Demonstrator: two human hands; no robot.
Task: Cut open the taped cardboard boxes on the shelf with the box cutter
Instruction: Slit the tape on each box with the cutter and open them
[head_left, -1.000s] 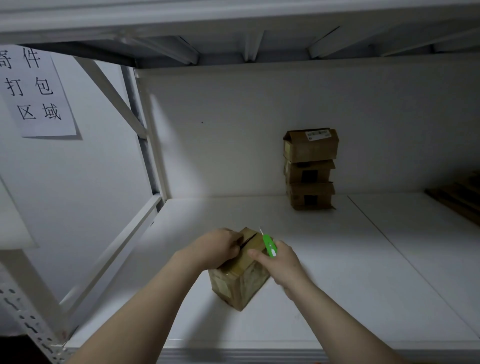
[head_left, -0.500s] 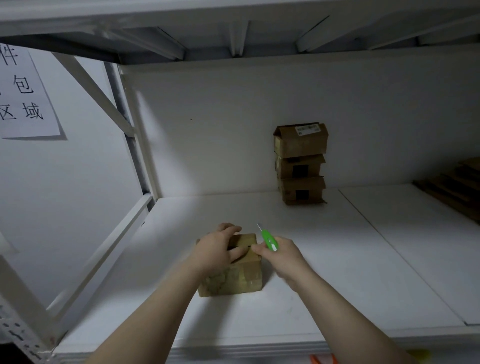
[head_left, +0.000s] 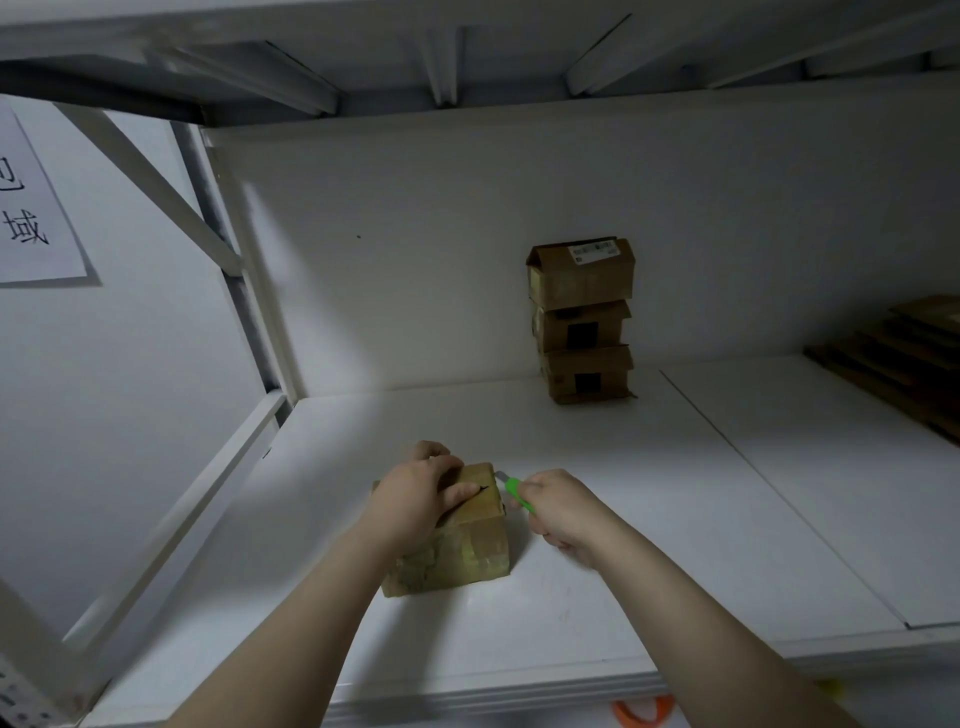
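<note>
A small taped cardboard box (head_left: 462, 551) sits flat on the white shelf (head_left: 649, 545) near the front. My left hand (head_left: 415, 499) lies over its top, fingers curled around the far edge, holding it down. My right hand (head_left: 563, 509) grips a green box cutter (head_left: 515, 491). The blade tip touches the box's upper right edge. Against the back wall stands a stack of three more cardboard boxes (head_left: 584, 319).
Flattened dark cardboard sheets (head_left: 898, 353) lie at the far right of the shelf. A diagonal white brace and upright (head_left: 171, 208) bound the left side. A paper sign (head_left: 31, 208) hangs on the left wall. Something orange (head_left: 641, 714) shows below the shelf's front edge.
The box went from tilted on an edge to lying flat on the shelf. My left hand now holds its top, and the cutter blade has come down to the box's right edge.
</note>
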